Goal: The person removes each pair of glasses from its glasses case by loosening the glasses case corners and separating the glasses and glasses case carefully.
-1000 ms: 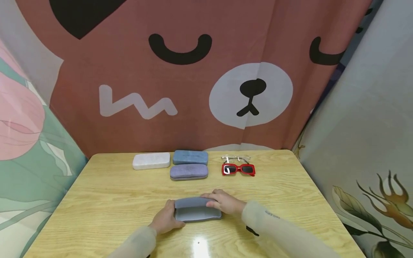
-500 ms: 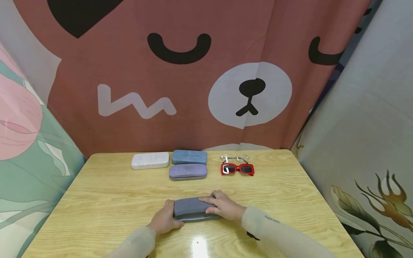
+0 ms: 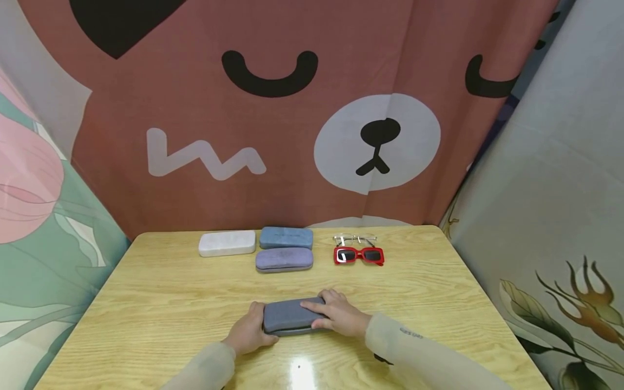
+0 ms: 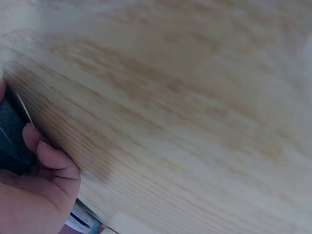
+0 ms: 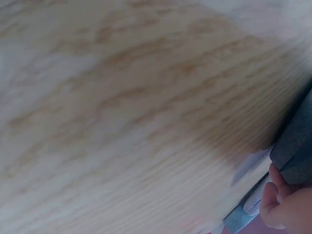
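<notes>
Grey-blue, oblong glasses case (image 3: 284,315), lying on a yellow wood-grain table (image 3: 185,314) in the head view, between two hands. The left hand (image 3: 249,328) grips its left end, thumb and fingers parted just enough to fit round it; the right hand (image 3: 342,314) holds the right end, fingers spread over the top, thumb at the front. Left wrist view: bent fingers at the case's end. Right wrist view: bent fingers touch a corner; the others are hidden.
</notes>
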Demonstrator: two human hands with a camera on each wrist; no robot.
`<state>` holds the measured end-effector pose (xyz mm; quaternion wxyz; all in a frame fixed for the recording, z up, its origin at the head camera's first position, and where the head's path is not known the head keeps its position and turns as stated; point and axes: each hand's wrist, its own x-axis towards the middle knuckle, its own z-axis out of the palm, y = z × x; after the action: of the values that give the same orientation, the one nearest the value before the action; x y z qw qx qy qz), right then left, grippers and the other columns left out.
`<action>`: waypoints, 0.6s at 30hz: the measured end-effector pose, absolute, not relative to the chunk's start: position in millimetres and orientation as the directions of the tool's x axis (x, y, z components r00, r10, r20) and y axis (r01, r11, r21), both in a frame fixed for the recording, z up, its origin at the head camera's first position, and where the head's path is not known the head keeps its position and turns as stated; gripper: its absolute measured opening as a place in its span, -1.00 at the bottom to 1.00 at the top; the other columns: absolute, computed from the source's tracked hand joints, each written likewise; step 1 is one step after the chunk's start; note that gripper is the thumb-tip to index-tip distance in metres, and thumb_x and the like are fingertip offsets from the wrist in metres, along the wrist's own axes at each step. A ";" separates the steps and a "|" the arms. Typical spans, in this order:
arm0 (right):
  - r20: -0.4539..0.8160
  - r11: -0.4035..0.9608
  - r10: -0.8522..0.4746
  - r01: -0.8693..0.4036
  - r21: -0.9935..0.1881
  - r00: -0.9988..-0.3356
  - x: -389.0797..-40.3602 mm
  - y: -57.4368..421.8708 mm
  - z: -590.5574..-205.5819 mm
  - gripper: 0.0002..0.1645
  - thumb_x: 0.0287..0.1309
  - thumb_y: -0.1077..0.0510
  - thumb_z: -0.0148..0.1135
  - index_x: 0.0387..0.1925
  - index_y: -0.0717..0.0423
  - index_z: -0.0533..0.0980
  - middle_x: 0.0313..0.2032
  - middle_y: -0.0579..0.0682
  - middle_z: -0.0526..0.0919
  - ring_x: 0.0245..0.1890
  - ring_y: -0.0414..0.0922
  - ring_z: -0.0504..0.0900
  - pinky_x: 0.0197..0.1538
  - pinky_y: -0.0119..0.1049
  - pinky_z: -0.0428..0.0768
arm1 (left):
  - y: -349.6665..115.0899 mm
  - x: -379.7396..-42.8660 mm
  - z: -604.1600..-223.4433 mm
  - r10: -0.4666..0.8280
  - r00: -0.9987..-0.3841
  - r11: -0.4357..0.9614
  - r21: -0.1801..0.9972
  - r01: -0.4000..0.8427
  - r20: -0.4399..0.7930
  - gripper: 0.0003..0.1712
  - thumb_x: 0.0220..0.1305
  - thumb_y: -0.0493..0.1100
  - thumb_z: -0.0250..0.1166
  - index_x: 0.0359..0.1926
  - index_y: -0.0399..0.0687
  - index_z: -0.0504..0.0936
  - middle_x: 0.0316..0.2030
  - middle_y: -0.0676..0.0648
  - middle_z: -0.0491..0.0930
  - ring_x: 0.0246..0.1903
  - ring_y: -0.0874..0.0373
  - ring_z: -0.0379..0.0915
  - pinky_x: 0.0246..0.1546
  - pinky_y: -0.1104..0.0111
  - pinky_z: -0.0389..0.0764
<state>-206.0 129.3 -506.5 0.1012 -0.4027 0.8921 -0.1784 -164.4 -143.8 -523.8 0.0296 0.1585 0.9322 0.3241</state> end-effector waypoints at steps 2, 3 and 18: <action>-0.036 0.618 -0.752 -0.686 -0.383 -0.658 -204.6 129.1 -506.1 -0.29 0.28 -0.23 0.03 0.43 -0.25 0.24 0.20 0.16 0.33 0.17 0.04 0.30 0.14 -0.03 0.32 | -143.3 -164.3 -523.3 0.312 -0.949 0.742 0.612 0.273 0.045 -0.17 -0.22 -0.11 0.61 0.02 -0.41 0.38 -0.16 -0.17 0.38 -0.28 -0.06 0.55 -0.25 0.07 0.58; -0.034 0.620 -0.753 -0.693 -0.368 -0.657 -203.9 128.9 -505.8 -0.29 0.28 -0.23 0.04 0.43 -0.25 0.24 0.20 0.16 0.33 0.17 0.04 0.30 0.14 -0.02 0.32 | -143.1 -164.3 -523.1 0.310 -0.950 0.743 0.611 0.272 0.045 -0.17 -0.22 -0.11 0.61 0.02 -0.42 0.38 -0.16 -0.17 0.39 -0.28 -0.06 0.55 -0.25 0.07 0.58; -0.048 0.673 -0.718 -0.674 -0.305 -0.694 -194.5 121.4 -495.9 -0.27 0.19 -0.22 0.15 0.40 -0.27 0.30 0.15 0.15 0.39 0.09 0.01 0.36 -0.01 -0.03 0.37 | -141.6 -163.8 -524.2 0.298 -0.952 0.744 0.610 0.273 0.063 -0.16 -0.23 -0.13 0.59 0.01 -0.49 0.37 -0.17 -0.22 0.38 -0.30 -0.12 0.55 -0.27 0.04 0.57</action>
<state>-194.5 121.4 -495.9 0.0821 -0.3821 0.9108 -0.1327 -163.8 -141.6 -524.2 0.0191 0.1531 0.9335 0.3237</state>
